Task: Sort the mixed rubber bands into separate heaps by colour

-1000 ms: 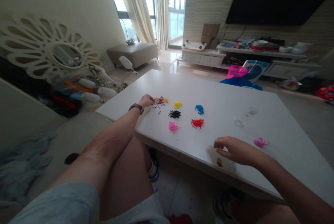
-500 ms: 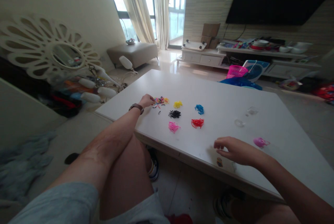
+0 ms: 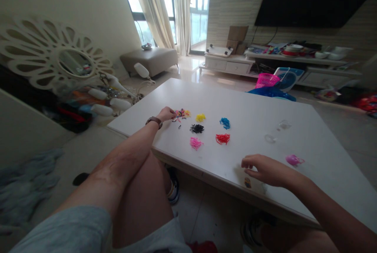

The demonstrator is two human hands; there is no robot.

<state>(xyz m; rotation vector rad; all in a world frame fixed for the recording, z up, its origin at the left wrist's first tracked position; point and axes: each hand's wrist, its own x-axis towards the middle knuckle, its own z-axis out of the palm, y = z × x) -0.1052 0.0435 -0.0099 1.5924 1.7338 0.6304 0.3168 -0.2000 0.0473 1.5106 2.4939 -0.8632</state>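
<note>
My left hand [image 3: 166, 114] rests at the near left edge of a mixed pile of small coloured rubber bands [image 3: 183, 114]. Its fingers are pinched together at the bands; what is between the fingertips is too small to tell. Sorted by colour nearby lie yellow bands [image 3: 200, 118], black bands [image 3: 197, 129], pink bands [image 3: 196, 143], blue bands [image 3: 225, 123] and red bands [image 3: 223, 139]. A single black band [image 3: 179, 127] lies apart. My right hand [image 3: 260, 168] hovers or rests by the table's front edge, loosely curled, thumb apart from the fingers, holding nothing. Beside it is a small sticker [image 3: 247, 183].
The white table [image 3: 206, 96] also bears a pink-purple item [image 3: 293, 160] and clear plastic pieces [image 3: 270, 138] on the right. A lamp with white shades [image 3: 120, 104] stands past its left edge. Beyond the far side are a pink basket [image 3: 266, 80] and a TV cabinet [image 3: 226, 66].
My left hand has shifted very slightly right, toward the mixed pile. My right hand and the sorted piles stay where they were.
</note>
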